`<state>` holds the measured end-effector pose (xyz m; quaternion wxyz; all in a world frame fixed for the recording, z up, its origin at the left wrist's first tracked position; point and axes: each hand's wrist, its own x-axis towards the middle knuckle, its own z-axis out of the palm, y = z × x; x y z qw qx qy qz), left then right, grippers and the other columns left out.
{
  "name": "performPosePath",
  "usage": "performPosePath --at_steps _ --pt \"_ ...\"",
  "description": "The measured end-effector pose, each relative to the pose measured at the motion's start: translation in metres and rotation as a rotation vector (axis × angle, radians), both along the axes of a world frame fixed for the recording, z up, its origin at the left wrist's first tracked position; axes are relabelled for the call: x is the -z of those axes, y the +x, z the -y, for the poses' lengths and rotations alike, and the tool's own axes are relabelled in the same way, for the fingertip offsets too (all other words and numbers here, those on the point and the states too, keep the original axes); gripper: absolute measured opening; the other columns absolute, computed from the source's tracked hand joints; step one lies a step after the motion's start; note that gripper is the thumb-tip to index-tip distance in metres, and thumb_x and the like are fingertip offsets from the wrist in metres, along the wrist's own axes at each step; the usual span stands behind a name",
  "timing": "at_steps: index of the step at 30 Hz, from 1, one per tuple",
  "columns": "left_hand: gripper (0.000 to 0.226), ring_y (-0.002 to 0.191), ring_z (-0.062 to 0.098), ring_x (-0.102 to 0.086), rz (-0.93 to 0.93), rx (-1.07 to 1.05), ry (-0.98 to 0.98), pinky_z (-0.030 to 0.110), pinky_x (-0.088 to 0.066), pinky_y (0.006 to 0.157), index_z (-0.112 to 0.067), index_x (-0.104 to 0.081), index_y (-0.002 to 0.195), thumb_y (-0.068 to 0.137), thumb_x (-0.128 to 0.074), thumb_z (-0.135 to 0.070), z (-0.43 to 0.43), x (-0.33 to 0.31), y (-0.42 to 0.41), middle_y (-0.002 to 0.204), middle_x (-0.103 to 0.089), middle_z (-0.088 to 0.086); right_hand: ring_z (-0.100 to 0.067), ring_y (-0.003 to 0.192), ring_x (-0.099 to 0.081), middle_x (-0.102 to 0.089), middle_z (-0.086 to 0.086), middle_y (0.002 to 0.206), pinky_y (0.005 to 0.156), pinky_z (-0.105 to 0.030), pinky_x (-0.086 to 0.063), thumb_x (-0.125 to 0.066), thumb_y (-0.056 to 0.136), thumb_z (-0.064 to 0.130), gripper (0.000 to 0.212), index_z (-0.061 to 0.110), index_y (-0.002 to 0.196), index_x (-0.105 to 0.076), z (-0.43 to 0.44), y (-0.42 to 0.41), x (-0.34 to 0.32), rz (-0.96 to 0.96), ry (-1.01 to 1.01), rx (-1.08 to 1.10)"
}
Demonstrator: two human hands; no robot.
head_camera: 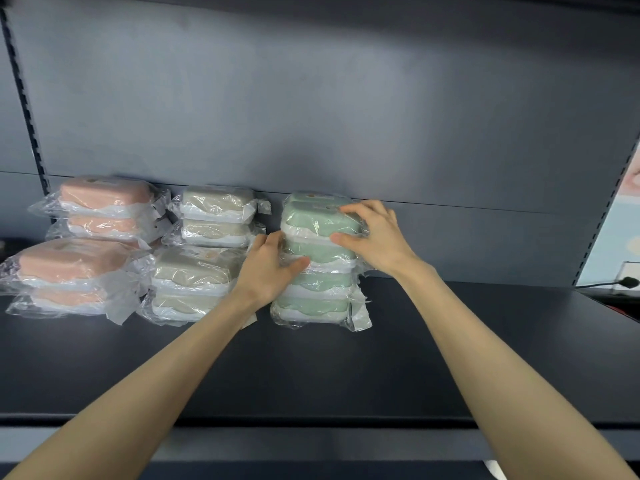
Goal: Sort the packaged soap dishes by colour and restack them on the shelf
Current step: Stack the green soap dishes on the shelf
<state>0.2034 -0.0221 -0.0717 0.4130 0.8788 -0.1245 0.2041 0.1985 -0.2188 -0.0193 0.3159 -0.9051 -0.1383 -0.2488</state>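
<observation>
Plastic-wrapped soap dishes stand in colour groups on a dark shelf (381, 358). Pink ones sit at the left in a back stack (104, 209) and a front stack (65, 275). Beige ones fill the middle, back stack (214, 216) and front stack (194, 282). A taller green stack (315, 271) stands to the right of them. My left hand (270, 268) presses on the green stack's left side, thumb on its front. My right hand (374, 233) grips the top green dish (311, 220) at its right end, fingers over the top and thumb on the front.
A grey back panel (311, 98) rises behind the stacks, with slotted uprights at both sides. The shelf surface runs on to the right of the green stack. At the far right edge a black cable (620, 283) and a pale printed panel (623, 220) show.
</observation>
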Motion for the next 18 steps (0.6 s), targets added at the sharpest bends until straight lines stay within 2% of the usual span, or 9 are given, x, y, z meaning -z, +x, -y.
performPosePath --at_steps 2,7,10,13,18 --pt "0.057 0.111 0.022 -0.05 -0.006 0.0 0.033 0.033 -0.039 0.098 -0.009 -0.05 0.126 0.083 -0.069 -0.041 -0.003 -0.004 -0.001 0.12 -0.049 0.004 -0.02 0.13 -0.035 -0.041 0.004 0.135 0.108 -0.039 -0.035 -0.073 0.083 0.039 0.055 0.027 0.133 -0.053 0.0 -0.001 -0.004 -0.013 -0.021 0.003" --pt "0.057 0.112 0.024 -0.053 -0.048 0.032 0.084 0.037 -0.043 0.097 -0.011 -0.052 0.125 0.081 -0.07 -0.043 -0.01 -0.011 -0.004 0.119 -0.058 0.005 -0.022 0.127 -0.044 -0.046 0.0 0.137 0.106 -0.043 -0.038 -0.074 0.081 0.038 0.058 0.026 0.133 -0.052 -0.002 -0.006 -0.011 -0.028 -0.058 0.022" --pt "0.054 0.107 0.022 -0.057 -0.069 0.048 0.075 0.031 -0.044 0.09 -0.012 -0.052 0.123 0.08 -0.073 -0.037 -0.012 -0.017 -0.008 0.111 -0.061 0.0 -0.023 0.127 -0.045 -0.049 -0.001 0.137 0.105 -0.043 -0.039 -0.074 0.081 0.037 0.06 0.025 0.135 -0.049 -0.004 -0.009 -0.015 -0.032 -0.077 0.039" --pt "0.063 0.107 0.021 -0.057 -0.099 0.052 0.108 0.029 -0.043 0.088 -0.012 -0.044 0.13 0.08 -0.074 -0.034 -0.015 -0.026 -0.012 0.107 -0.059 -0.002 -0.024 0.129 -0.042 -0.047 -0.004 0.139 0.106 -0.04 -0.038 -0.073 0.082 0.036 0.061 0.024 0.136 -0.048 -0.004 -0.014 -0.019 -0.061 -0.108 0.047" --pt "0.074 0.117 0.032 -0.052 0.013 -0.009 0.267 0.041 -0.043 0.097 -0.006 -0.034 0.136 0.082 -0.072 -0.036 -0.019 -0.053 -0.026 0.126 -0.054 0.013 -0.023 0.131 -0.04 -0.042 -0.003 0.142 0.105 -0.038 -0.037 -0.071 0.085 0.032 0.063 0.021 0.14 -0.044 0.0 -0.031 -0.034 -0.044 -0.148 0.06"
